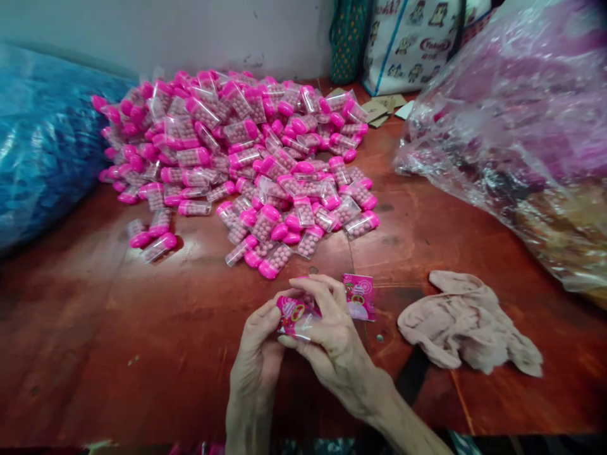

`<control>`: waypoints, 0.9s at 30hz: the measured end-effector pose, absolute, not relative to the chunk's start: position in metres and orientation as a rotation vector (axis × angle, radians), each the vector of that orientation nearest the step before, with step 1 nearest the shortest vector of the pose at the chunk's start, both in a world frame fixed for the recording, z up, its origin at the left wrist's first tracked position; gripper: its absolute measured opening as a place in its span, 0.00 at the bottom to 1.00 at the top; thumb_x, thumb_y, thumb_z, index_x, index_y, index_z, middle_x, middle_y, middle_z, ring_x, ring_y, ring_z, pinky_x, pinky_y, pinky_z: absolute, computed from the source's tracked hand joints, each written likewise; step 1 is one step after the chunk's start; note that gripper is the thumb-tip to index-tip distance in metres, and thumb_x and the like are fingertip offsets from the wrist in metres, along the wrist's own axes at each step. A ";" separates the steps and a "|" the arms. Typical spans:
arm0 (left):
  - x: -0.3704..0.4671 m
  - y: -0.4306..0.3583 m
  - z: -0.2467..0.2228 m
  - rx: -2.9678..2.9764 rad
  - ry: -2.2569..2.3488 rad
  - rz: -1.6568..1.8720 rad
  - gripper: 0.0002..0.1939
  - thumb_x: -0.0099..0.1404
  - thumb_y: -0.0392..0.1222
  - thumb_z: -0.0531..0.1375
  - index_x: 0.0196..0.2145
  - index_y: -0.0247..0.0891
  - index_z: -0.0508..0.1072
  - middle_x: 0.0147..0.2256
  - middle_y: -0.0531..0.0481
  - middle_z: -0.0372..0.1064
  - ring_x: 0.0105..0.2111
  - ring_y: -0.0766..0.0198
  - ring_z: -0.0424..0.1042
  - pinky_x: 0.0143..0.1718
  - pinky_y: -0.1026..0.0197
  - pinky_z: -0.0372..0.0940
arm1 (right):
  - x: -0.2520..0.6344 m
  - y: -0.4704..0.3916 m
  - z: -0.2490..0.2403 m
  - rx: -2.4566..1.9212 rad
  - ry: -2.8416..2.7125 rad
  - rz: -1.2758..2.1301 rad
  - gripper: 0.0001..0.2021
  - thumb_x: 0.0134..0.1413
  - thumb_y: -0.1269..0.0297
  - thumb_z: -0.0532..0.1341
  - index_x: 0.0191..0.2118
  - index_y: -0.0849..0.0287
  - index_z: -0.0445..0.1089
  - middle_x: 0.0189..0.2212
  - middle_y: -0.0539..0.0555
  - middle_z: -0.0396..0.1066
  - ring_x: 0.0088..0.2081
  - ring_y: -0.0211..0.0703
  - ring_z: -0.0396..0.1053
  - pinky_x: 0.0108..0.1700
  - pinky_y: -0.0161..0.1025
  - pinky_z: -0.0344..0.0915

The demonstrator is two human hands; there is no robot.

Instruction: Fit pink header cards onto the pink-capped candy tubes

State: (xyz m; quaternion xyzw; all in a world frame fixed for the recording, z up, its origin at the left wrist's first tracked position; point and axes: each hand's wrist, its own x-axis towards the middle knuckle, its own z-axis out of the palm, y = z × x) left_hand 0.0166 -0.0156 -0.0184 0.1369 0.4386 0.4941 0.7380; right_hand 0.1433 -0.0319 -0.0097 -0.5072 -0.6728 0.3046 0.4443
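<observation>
Near the front middle of the table, my left hand [260, 335] and my right hand [334, 328] meet around a small pink printed sleeve [291, 315] with a clear lower part. My left thumb presses on its left edge, while the right fingers curl over it from above. Whether a container is inside the sleeve is hidden by my fingers. Just right of my right hand lies a flat pink printed sleeve, or a stack of them [361, 298]. Beyond my hands spreads a big heap of small clear candy containers [265, 221] with pink caps, filled with pale pink balls.
A few candy containers [159, 246] lie apart at the left. A crumpled beige cloth [467, 322] rests at right. Large plastic bags stand either side, one with blue contents [47, 139], one with pink [516, 126]. Cardboard pieces [379, 110] and a printed bag [410, 47] are behind.
</observation>
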 end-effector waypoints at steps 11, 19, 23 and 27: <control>0.017 -0.017 -0.021 0.451 1.071 1.158 0.07 0.53 0.37 0.63 0.30 0.33 0.79 0.38 0.45 0.74 0.34 0.60 0.73 0.37 0.63 0.69 | 0.144 -0.029 -0.011 -1.319 -1.494 0.781 0.02 0.45 0.71 0.67 0.27 0.57 0.76 0.48 0.53 0.64 0.51 0.50 0.55 0.55 0.49 0.54; 0.024 -0.012 -0.018 0.222 1.086 1.207 0.04 0.47 0.34 0.67 0.25 0.33 0.78 0.27 0.49 0.76 0.27 0.66 0.74 0.30 0.69 0.69 | 0.140 -0.032 -0.012 -1.373 -1.568 0.634 0.03 0.50 0.66 0.64 0.31 0.58 0.76 0.46 0.56 0.65 0.51 0.52 0.55 0.54 0.52 0.55; 0.015 -0.006 -0.019 0.220 1.131 1.315 0.04 0.46 0.34 0.67 0.24 0.32 0.77 0.27 0.47 0.76 0.29 0.63 0.74 0.33 0.65 0.71 | 0.151 -0.034 -0.014 -1.391 -1.439 0.618 0.06 0.53 0.64 0.61 0.37 0.56 0.73 0.47 0.57 0.63 0.49 0.51 0.60 0.51 0.50 0.60; 0.005 -0.002 -0.018 0.184 1.162 1.417 0.02 0.46 0.32 0.66 0.21 0.35 0.76 0.26 0.49 0.76 0.31 0.62 0.75 0.35 0.63 0.71 | 0.164 -0.038 -0.033 -1.756 -1.436 0.432 0.19 0.55 0.61 0.59 0.51 0.60 0.64 0.50 0.62 0.59 0.51 0.55 0.57 0.50 0.54 0.59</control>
